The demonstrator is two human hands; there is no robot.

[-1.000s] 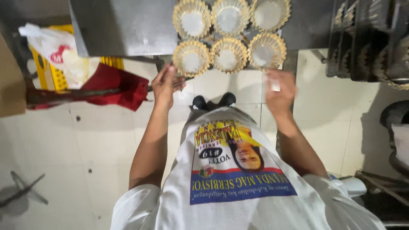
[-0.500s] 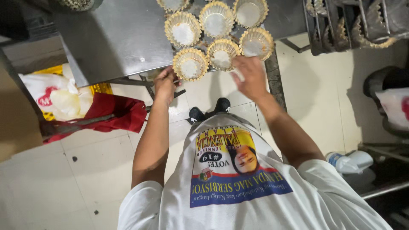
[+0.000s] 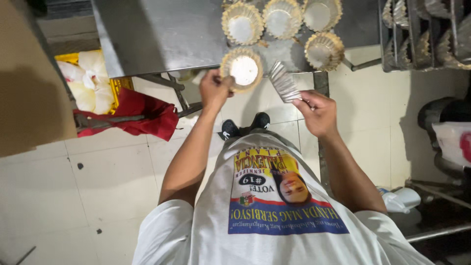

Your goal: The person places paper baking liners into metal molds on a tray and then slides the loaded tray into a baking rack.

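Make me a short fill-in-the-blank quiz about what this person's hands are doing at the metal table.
1. The left hand grips a round fluted tin at the table's ____ edge.
2. The right hand holds a silvery fluted ____.
3. The cloth on the floor beside the table is ____.

Missing words: near; tin; red

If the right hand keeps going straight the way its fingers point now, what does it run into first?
The right hand points up and slightly left, holding a fluted metal mould. Straight on, that mould would likely first meet the steel table edge at the bare gap among the paper-lined tart tins, though depth is unclear.
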